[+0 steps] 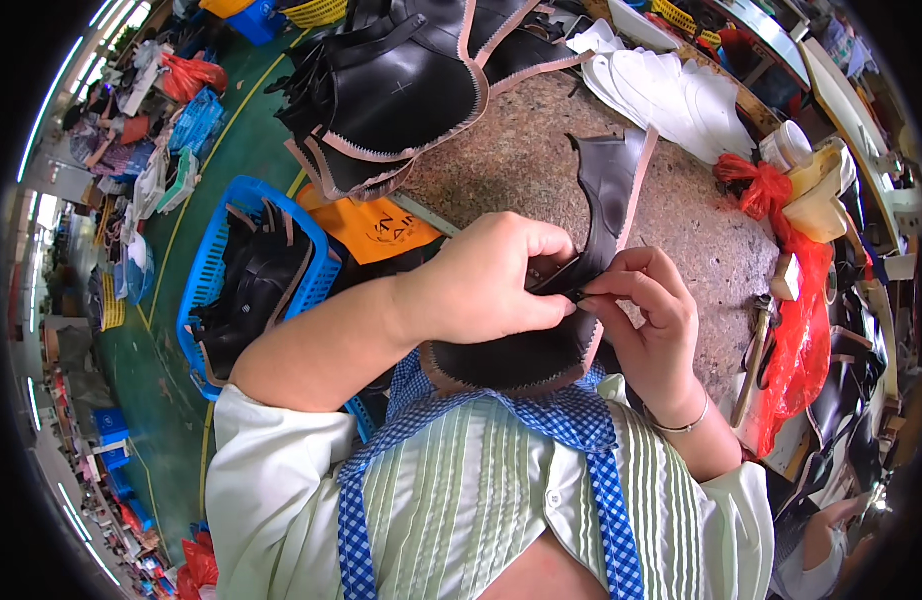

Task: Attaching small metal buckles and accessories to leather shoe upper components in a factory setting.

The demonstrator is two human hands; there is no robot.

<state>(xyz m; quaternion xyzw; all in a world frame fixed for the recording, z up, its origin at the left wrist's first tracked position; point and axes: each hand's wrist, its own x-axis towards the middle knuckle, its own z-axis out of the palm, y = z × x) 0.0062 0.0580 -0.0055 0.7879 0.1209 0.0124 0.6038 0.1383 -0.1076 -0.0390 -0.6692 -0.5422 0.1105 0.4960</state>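
A black leather shoe upper point(611, 195) with a pale zigzag-cut edge lies over the near part of a stone work surface point(521, 150). Its lower part point(511, 362) hangs down in front of my apron. My left hand point(491, 275) grips the upper from the left, thumb and fingers closed on its folded edge. My right hand point(651, 310) pinches the same spot from the right. The fingertips of both hands nearly meet there. Whatever small detail sits between them is hidden.
More black uppers point(401, 80) are piled at the far left of the stone. White shaped pieces point(671, 95) lie at the far right. A hammer point(756, 350) and a red plastic bag point(801, 330) are on the right. A blue basket point(206, 260) holding black uppers stands at left, near an orange bag point(366, 225).
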